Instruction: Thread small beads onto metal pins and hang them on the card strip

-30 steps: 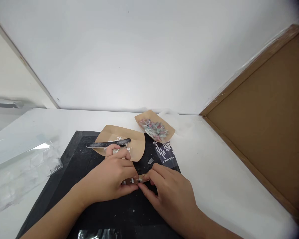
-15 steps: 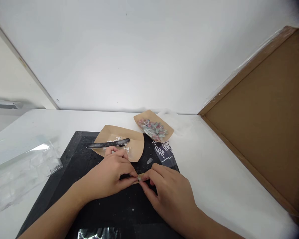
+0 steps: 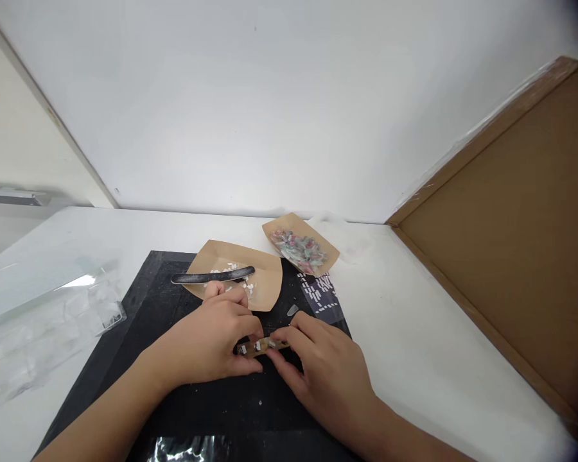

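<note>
A narrow tan strip with small dark and white pieces on it lies between my hands, above the black mat. My left hand has its thumb and index finger apart around the strip's left part; its other fingers are curled near the front tray. My right hand pinches the strip's right part, with a small pale piece at its fingertips. Just behind my right hand, a small clear oval piece rests on the mat.
A cardboard tray holds white bits, with a dark nail file across it. Another tray holds wrapped coloured pieces. Clear plastic packaging lies left, a patterned dark sheet right. A cardboard box stands far right.
My left thumb and index finger have spread apart, and more of the strip with its small pieces now shows between my hands. The view has shifted slightly.
</note>
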`<state>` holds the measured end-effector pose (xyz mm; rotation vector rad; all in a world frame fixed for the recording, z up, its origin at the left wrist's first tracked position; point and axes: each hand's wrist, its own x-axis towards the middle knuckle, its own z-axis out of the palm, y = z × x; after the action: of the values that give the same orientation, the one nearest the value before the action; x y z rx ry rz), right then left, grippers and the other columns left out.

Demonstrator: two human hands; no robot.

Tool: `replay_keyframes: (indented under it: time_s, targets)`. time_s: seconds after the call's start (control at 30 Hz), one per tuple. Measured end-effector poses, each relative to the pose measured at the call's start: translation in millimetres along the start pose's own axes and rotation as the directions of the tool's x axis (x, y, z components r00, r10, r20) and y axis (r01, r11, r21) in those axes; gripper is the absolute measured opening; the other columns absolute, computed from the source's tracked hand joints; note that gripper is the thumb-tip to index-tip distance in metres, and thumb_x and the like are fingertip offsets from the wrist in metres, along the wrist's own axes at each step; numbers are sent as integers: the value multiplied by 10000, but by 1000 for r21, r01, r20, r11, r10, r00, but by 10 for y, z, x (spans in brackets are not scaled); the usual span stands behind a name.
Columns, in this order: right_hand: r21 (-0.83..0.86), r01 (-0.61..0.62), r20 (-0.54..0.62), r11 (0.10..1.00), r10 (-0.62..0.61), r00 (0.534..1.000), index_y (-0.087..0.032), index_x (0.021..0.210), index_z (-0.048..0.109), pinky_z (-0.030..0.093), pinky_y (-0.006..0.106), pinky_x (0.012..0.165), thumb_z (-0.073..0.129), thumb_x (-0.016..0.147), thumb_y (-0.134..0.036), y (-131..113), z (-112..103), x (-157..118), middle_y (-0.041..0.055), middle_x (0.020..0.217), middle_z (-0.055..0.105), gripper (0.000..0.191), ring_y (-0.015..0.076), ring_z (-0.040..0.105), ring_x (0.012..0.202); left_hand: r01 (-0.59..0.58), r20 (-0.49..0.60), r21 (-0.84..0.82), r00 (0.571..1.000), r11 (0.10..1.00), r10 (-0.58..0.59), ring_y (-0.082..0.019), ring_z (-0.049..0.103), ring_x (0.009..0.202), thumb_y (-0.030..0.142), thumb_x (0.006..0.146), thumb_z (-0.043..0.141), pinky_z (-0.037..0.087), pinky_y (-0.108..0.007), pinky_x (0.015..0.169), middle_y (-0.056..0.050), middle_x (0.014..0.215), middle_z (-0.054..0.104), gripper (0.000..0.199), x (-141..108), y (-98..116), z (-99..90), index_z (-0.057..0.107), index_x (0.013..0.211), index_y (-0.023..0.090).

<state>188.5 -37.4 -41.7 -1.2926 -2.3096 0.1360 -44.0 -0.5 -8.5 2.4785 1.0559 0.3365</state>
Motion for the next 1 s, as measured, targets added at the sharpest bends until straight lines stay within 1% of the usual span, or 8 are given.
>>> replay_keyframes:
  time_s: [0.17, 0.4, 0.53, 0.8, 1.0]
  targets:
    - [22, -9, -26, 1000, 9, 1000, -243, 883, 723, 372, 291, 627, 739, 912, -270, -9, 22, 12, -9, 827, 666, 42, 145, 594, 675, -2, 15, 23, 1000, 1000, 2, -227, 567, 932, 368, 801, 881, 278, -385, 852, 20, 742, 699, 189, 0, 17, 15, 742, 859, 254]
    - [32, -36, -34, 999, 37, 999, -240, 846, 714, 375, 290, 634, 726, 908, -238, -34, 36, 31, -18, 808, 676, 64, 147, 611, 689, -17, -8, 66, 1000, 998, 17, -225, 561, 918, 335, 856, 832, 272, -387, 838, 9, 755, 687, 147, 6, 28, 35, 724, 836, 238]
    - [46, -49, -56, 998, 51, 997, -240, 819, 705, 375, 293, 644, 726, 906, -218, -37, 57, 29, -29, 780, 673, 93, 145, 611, 684, -11, -7, 77, 1000, 997, 11, -238, 560, 927, 322, 850, 835, 269, -391, 837, 3, 752, 690, 156, 8, 30, 50, 711, 824, 231]
    - [-8, -67, -85, 998, 66, 994, -221, 795, 683, 364, 304, 646, 694, 940, -240, -36, 106, 13, -21, 743, 644, 146, 150, 592, 670, -15, 5, 93, 1000, 996, 15, -245, 561, 953, 309, 859, 824, 275, -406, 858, -3, 768, 690, 154, 14, 19, 68, 698, 832, 226]
    - [-27, -67, -96, 997, 64, 993, -215, 794, 684, 361, 304, 636, 673, 947, -234, -46, 91, 21, -15, 726, 638, 154, 147, 584, 651, -15, 7, 105, 1000, 994, 14, -250, 564, 960, 300, 855, 826, 289, -411, 866, -12, 769, 687, 166, 1, 29, 65, 689, 813, 217]
